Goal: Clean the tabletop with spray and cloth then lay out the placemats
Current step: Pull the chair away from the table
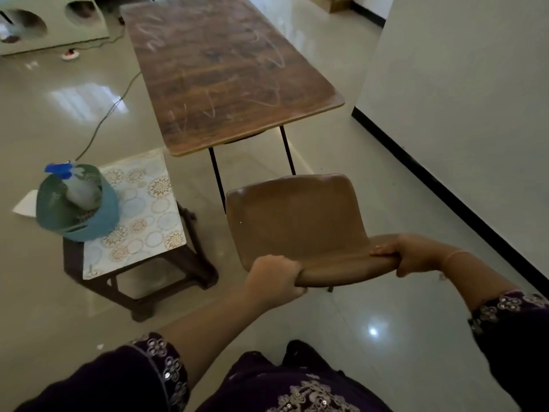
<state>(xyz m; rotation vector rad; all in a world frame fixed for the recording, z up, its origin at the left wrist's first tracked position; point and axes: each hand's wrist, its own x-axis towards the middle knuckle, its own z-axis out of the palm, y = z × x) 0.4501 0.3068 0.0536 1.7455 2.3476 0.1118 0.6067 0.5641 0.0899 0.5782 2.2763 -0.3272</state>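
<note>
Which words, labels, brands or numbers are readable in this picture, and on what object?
None is readable.
The spray bottle in the basket is blurred and shows no legible label.
The pale marks on the tabletop look like scribbles, not letters.

dim, soft picture; glare spots on floor (372, 331).

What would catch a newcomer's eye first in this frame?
In the foreground, the left hand and right hand grip the back of a brown chair. Beyond it stands a table streaked with pale scribbles. At left, a stool carries a patterned placemat and a basket holding a spray bottle.
</note>
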